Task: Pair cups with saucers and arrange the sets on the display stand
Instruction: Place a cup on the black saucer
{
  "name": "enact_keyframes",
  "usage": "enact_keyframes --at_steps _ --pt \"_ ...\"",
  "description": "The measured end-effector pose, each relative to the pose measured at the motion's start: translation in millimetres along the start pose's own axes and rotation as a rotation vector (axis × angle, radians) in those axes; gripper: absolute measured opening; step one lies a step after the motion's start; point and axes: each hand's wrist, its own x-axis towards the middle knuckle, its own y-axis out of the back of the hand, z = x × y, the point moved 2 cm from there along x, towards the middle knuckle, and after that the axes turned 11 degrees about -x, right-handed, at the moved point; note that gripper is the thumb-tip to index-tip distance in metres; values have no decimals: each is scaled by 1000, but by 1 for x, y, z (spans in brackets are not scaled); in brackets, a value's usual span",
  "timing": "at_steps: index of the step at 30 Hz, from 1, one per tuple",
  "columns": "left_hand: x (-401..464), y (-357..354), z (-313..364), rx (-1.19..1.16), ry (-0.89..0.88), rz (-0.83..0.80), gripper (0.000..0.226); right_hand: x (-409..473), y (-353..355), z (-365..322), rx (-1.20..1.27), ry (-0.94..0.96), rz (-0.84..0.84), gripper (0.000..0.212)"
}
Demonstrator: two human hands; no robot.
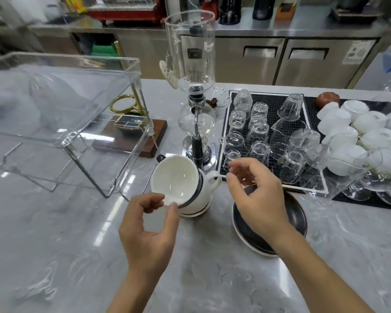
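Note:
My left hand [148, 231] pinches the near rim of a white cup [175, 179], tilted so its inside faces me. That cup leans on a stack of white cups [201, 195] with black rims; one handle points right. My right hand [256, 195] hovers with fingers apart and nothing in it, above a stack of black saucers [296, 213] with white undersides. The clear acrylic display stand [61, 105] rises at the left, with nothing on its top.
A glass siphon coffee maker [195, 105] stands just behind the cups. A black mat [273, 105] holds several upturned glasses at the right, next to a pile of white bowls [357, 132]. A brass stand on a wooden base [131, 136] sits behind the display stand.

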Motion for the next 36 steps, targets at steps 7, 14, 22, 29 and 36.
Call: enact_keyframes --at_steps 7,14,22,29,36 --pt "12 6 -20 10 148 -61 75 10 -25 -10 -31 39 -237 55" --pt "12 3 -30 -34 285 -195 103 11 -37 -8 -127 83 -476 105" --pt "18 5 -38 -27 263 -273 105 14 -47 -8 -161 99 -528 111" --pt "22 6 -41 -63 262 -274 103 11 -51 -8 -138 57 -481 105" --pt "25 10 -32 -62 232 -271 102 6 -47 -17 -116 45 -438 100"
